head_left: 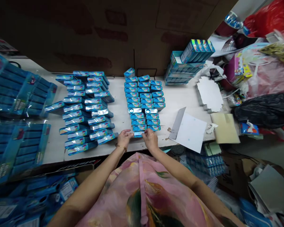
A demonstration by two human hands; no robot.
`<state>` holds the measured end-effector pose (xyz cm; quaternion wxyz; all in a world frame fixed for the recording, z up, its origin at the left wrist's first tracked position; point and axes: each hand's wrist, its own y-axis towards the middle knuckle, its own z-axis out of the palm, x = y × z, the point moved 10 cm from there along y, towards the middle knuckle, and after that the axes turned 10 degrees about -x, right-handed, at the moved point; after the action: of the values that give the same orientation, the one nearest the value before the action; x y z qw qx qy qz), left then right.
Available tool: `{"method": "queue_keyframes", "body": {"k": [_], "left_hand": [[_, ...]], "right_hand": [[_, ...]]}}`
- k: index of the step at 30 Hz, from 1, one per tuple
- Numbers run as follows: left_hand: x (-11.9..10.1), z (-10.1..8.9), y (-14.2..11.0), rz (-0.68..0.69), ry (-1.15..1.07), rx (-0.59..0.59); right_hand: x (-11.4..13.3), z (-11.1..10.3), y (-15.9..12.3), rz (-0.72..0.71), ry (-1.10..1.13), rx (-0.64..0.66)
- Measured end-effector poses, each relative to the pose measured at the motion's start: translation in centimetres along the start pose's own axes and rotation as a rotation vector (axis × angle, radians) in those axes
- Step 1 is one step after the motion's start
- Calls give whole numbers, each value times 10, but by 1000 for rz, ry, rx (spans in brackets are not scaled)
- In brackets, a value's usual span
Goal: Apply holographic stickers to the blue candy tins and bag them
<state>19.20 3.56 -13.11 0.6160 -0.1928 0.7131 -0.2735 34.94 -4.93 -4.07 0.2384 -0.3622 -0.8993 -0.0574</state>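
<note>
A small blue carton (138, 134) stands at the table's near edge, held from both sides. My left hand (124, 138) pinches its left end, fingers closed. Its right end is gripped by the closed fingers of my right hand (150, 138). Directly beyond it stand close-set columns of similar blue cartons (140, 101), their narrow ends facing up. Left of my hands, two looser, slightly fanned columns of blue cartons (77, 113) run away from me.
Shrink-wrapped blue packs (21, 91) are stacked at far left. An open blue display tray (176, 58) with cartons on it sits at the back right. A folded white card (189, 129) and a cut-out white board (209, 94) lie at right. A large brown cardboard box (132, 37) walls the back.
</note>
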Motion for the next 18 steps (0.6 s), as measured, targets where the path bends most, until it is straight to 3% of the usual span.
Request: {"method": "queue_keyframes", "body": {"k": [5,8,10,12,15,16,18], "left_hand": [[3,-3,0,93,126,-11],[1,-3,-4,143,255,33],[-3,-10,-4,163,314,26],[-7,-20,-2,156,312,-14],[-11,-31,1,81,306,-78],[-16,-32,1,93,306,-97],[-27,-32,-2,148,313,-104]], "right_hand": [[24,8,-23,-452,-272,164],[20,11,-32,-501,-325,219],[14,-1,-26,-481,-254,183],[-6,-37,-5,-369,-156,-9],[-76,-110,24,32,-123,-426],[-102,-121,29,184,-134,-458],[-145,-115,34,415,-123,-310]]}}
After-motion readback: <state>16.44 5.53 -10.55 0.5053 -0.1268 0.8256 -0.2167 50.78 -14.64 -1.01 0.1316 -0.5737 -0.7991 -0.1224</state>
